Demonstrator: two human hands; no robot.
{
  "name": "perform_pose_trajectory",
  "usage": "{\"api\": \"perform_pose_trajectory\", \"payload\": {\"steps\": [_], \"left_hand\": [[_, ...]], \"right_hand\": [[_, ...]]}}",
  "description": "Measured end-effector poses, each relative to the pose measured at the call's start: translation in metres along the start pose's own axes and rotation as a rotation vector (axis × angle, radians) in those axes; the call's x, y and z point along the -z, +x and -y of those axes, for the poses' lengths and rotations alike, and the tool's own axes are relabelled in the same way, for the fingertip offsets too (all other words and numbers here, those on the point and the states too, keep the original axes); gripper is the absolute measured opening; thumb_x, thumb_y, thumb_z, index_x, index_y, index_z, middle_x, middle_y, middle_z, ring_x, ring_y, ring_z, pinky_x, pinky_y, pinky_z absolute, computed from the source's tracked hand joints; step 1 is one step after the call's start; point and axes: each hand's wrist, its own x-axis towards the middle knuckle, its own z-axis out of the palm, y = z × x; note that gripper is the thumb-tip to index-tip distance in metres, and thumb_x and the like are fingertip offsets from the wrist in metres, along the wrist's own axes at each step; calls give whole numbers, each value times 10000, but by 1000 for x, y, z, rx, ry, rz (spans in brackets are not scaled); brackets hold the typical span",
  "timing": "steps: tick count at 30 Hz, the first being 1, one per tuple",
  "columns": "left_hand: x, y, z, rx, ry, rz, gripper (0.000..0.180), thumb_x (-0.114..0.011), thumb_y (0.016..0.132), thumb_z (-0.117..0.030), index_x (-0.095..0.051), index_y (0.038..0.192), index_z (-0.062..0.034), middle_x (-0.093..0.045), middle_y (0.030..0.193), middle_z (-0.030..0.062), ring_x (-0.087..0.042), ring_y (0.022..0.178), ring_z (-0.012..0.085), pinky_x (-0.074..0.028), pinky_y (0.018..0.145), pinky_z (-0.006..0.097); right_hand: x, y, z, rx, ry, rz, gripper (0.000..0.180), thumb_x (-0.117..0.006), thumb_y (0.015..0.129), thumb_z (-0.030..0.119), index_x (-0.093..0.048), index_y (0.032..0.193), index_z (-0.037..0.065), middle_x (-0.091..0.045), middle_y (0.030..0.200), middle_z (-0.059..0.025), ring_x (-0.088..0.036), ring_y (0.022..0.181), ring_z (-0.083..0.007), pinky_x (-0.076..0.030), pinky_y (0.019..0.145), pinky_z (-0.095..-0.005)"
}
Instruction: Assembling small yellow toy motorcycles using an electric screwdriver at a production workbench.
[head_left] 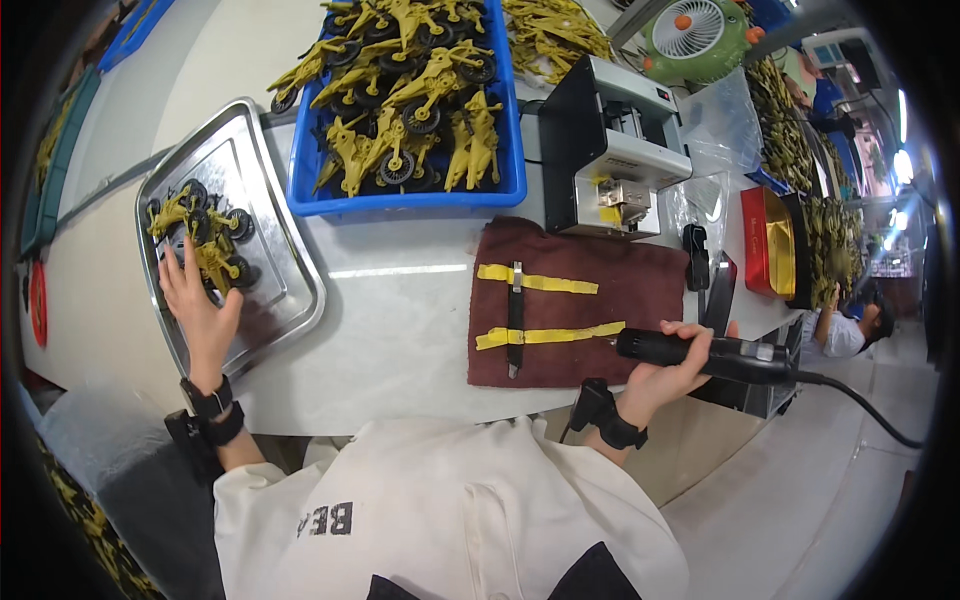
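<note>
At the left, my left hand [203, 322] is over a metal tray [298, 268], its fingers spread at the near side of several yellow toy motorcycle parts with black wheels [208, 225]. Whether the fingertips touch them I cannot tell. On the right, my right hand [672, 375] is wrapped round a black corded electric screwdriver [735, 358], whose tip points left over a brown cloth [640, 280]. Two yellow strips [545, 337] lie across the cloth, with a narrow dark bar [516, 310] crossing them.
A blue bin [405, 204] heaped with yellow wheeled parts stands behind the hands. Right of it are a black-and-white machine [610, 150], a green fan [695, 38] and a red box with a gold inside [762, 240]. The screwdriver's cord [860, 400] trails right. Another person [845, 328] sits far right.
</note>
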Motion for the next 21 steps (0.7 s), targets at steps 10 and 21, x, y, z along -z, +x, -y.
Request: {"api": "perform_pose_trajectory", "payload": {"steps": [10, 21], "left_hand": [[-85, 138, -195, -817, -15, 157, 490, -635, 649, -43, -574, 1120, -163, -470, 1309, 100, -335, 1304, 318, -129, 1098, 560], [-56, 11, -246, -906, -475, 280, 535, -596, 742, -100, -512, 1269, -130, -405, 1362, 186, -361, 1268, 384, -209, 1057, 554]], "right_hand": [[-4, -9, -20, 20, -11, 275, 542, -575, 826, -23, -281, 1281, -32, -560, 736, -69, -554, 560, -133, -477, 580, -284], [-60, 72, 22, 256, 206, 184, 534, -554, 846, 41, -308, 1320, 39, -500, 644, -52, -505, 502, -143, -453, 523, -295]]}}
